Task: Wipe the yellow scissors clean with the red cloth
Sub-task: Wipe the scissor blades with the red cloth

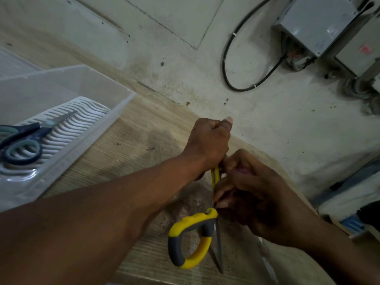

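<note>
Here, the left hand (207, 140) was curled into a fist around the far part of the yellow scissors (193, 239), with the thumb sticking up. The scissors were held up in the air over the wooden table (133, 140), between the two hands. One yellow and grey handle loop hung low, and a thin dark blade pointed down beside it toward the table.

The right hand (253, 198) was curled close against the middle of the scissors. A little bit of pink-red showed between its fingers. That was likely the red cloth (239, 171), bunched up small, but most of it was hidden.

The scissors looked open, so a sharp edge was close to the fingers. If the cloth slipped, a finger could rub along the blade and get cut. If the fist loosened, the scissors could drop point first onto the table.

Off to the left, blue scissors (22, 142) lay in a clear plastic bin (115, 118).
</note>
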Tool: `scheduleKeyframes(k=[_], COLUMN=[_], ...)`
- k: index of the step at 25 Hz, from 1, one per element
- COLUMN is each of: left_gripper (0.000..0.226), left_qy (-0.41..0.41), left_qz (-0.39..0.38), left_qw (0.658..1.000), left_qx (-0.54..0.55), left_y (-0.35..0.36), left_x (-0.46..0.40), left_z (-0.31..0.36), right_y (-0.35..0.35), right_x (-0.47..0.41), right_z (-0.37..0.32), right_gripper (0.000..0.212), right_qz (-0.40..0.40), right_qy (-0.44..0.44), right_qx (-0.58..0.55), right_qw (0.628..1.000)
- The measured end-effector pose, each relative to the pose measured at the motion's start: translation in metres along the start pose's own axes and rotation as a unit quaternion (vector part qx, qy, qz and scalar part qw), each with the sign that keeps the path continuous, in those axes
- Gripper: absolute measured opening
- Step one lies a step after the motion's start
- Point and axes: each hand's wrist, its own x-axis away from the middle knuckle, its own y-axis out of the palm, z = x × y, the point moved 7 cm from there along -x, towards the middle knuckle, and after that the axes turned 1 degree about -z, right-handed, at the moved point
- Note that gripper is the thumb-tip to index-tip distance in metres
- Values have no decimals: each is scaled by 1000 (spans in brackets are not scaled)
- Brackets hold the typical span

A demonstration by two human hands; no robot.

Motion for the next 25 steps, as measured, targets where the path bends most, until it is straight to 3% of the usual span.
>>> scheduleKeyframes(k=[3,7,12,15,19,22,25], left_gripper=[52,52,78,91,92,91,61], left_qy=[-23,-39,-6,-36,-84,-86,-39], left_qz=[-18,-8,42,125,243,259,224], left_qw=[999,998,999,991,959,948,964], left_qx=[33,47,3,-15,-119,-164,-138], left_y=[3,3,-2,-14,-34,-34,-23], left_x=[1,1,0,7,11,10,7], left_z=[-1,0,19,24,29,33,30], right_y=[-8,-17,-22,-31,-49,-52,-64], right_x=[13,17,26,37,60,91,119], right_z=[4,-1,-9,-10,-9,-11,-12], right_gripper=[8,18,22,24,33,34,30], right_qz=[75,73,62,82,158,234,302], right_qy=[16,60,121,168,249,329,369], right_qx=[4,23,12,-7,-4,-98,-133], right_qw=[997,995,991,982,955,909,869])
